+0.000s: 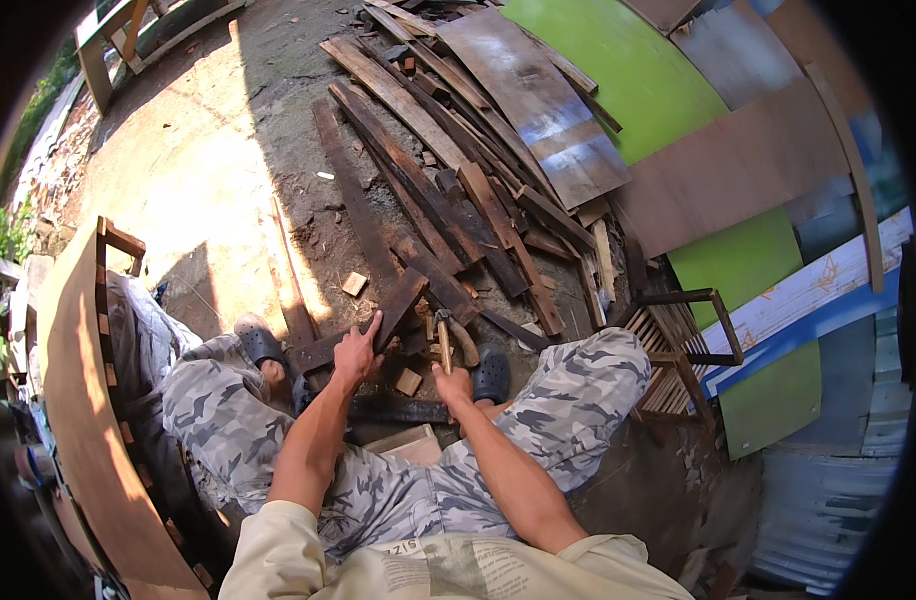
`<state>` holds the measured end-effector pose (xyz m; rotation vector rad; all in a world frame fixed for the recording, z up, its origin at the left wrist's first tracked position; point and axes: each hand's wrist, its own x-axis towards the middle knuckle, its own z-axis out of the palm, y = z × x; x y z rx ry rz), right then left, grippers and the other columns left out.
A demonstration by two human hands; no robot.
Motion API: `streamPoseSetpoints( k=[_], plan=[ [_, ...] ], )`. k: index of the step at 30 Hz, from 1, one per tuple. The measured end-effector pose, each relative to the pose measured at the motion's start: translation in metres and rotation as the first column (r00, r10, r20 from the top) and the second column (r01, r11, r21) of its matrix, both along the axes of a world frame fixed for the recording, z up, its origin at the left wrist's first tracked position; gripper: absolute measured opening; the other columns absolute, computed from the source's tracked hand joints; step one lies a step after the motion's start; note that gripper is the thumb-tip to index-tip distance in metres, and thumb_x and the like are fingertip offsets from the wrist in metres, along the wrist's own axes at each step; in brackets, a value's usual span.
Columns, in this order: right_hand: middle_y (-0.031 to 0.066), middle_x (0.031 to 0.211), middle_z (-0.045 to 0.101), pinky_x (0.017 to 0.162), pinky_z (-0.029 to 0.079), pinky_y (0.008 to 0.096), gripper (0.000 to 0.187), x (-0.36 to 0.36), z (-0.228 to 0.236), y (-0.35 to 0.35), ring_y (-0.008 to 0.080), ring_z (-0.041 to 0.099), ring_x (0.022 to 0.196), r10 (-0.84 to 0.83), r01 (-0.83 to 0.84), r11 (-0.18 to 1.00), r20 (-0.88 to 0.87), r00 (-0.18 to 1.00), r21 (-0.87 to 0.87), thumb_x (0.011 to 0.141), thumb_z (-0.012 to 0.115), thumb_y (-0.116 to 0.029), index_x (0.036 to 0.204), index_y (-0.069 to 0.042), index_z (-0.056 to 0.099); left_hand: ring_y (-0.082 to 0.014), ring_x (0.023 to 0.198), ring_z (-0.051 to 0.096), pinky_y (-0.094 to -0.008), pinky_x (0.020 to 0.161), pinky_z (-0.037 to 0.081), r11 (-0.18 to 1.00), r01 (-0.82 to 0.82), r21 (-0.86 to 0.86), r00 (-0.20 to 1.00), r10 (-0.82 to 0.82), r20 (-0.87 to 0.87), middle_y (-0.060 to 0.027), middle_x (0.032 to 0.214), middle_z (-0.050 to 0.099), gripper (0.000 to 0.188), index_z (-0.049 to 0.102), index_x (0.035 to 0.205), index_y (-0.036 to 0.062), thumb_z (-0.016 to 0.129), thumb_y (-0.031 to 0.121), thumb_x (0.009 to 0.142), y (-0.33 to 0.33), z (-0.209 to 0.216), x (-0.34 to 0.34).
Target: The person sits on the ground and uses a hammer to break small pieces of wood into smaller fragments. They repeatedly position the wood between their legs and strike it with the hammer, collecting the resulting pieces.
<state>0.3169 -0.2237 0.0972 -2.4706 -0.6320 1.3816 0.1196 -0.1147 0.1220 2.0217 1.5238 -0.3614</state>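
Note:
My left hand [356,352] is closed over a dark wooden board [403,303], its index finger stretched along the top. The board lies at a slant between my feet. My right hand [452,384] grips a hammer [445,345] by its pale wooden handle, head upward, just right of the board. Beside the hammer is a curved brown piece [465,343] that I cannot make out. A small wood block [409,381] lies between my hands, and another block [354,284] sits on the ground beyond the board. Across the ground below my hands runs a dark beam [398,409].
A heap of old planks [448,200] spreads ahead of me. Metal and green sheets [618,80] lie at the far right. A slatted wooden frame [678,350] stands by my right knee, and a long brown panel [88,400] rises on my left.

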Motion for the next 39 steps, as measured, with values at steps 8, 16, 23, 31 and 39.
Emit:
streamPoseSetpoints(
  k=[8, 16, 23, 31, 39],
  plan=[
    [0.0172, 0.079, 0.070, 0.075, 0.050, 0.0448, 0.048, -0.009, 0.018, 0.019, 0.0354, 0.069, 0.080, -0.015, -0.058, 0.922, 0.185, 0.983, 0.382, 0.091, 0.064, -0.048, 0.097, -0.002, 0.072, -0.0444, 0.118, 0.060, -0.0515, 0.096, 0.051, 0.987, -0.079, -0.142, 0.994, 0.089, 0.060, -0.0291, 0.132, 0.055, 0.100, 0.016, 0.160, 0.0335, 0.070, 0.053, 0.079, 0.013, 0.017, -0.014],
    [0.0257, 0.083, 0.068, 0.078, 0.049, 0.0524, 0.049, -0.014, 0.052, 0.032, 0.0466, 0.066, 0.086, 0.003, -0.053, 0.832, 0.090, 0.996, 0.553, 0.091, 0.064, -0.049, 0.094, -0.001, 0.070, -0.0437, 0.105, 0.067, -0.0486, 0.090, 0.055, 0.977, 0.061, -0.205, 0.996, -0.075, -0.058, -0.0286, 0.111, 0.068, 0.119, 0.015, 0.161, 0.0272, 0.084, 0.052, 0.067, 0.007, 0.075, -0.005],
    [0.0167, 0.077, 0.068, 0.071, 0.050, 0.0418, 0.043, -0.018, 0.039, 0.023, 0.0332, 0.069, 0.077, 0.063, -0.151, 0.876, 0.202, 0.977, 0.458, 0.094, 0.064, -0.042, 0.099, -0.001, 0.070, -0.0385, 0.107, 0.067, -0.0452, 0.091, 0.056, 0.976, -0.016, -0.216, 0.983, -0.024, -0.181, -0.0244, 0.116, 0.067, 0.120, 0.015, 0.161, 0.0268, 0.086, 0.043, 0.066, 0.002, 0.073, 0.002],
    [0.0223, 0.077, 0.068, 0.071, 0.050, 0.0474, 0.046, -0.025, 0.058, 0.028, 0.0419, 0.067, 0.077, -0.019, -0.007, 0.847, 0.044, 0.999, 0.531, 0.092, 0.064, -0.046, 0.094, 0.000, 0.070, -0.0340, 0.110, 0.067, -0.0434, 0.091, 0.056, 0.980, 0.029, -0.198, 0.944, -0.092, -0.316, -0.0216, 0.123, 0.065, 0.115, 0.020, 0.160, 0.0253, 0.085, 0.045, 0.067, 0.014, 0.091, -0.016],
    [0.0255, 0.095, 0.072, 0.084, 0.052, 0.0492, 0.046, -0.028, 0.051, 0.016, 0.0432, 0.069, 0.096, 0.284, -0.308, 0.929, 0.141, 0.948, 0.204, 0.090, 0.065, -0.046, 0.104, -0.003, 0.073, -0.0369, 0.114, 0.065, -0.0456, 0.082, 0.059, 0.950, -0.106, -0.295, 0.955, 0.015, -0.295, -0.0291, 0.136, 0.053, 0.111, 0.007, 0.162, 0.0315, 0.080, 0.035, 0.078, -0.002, 0.074, -0.014]
  ],
)
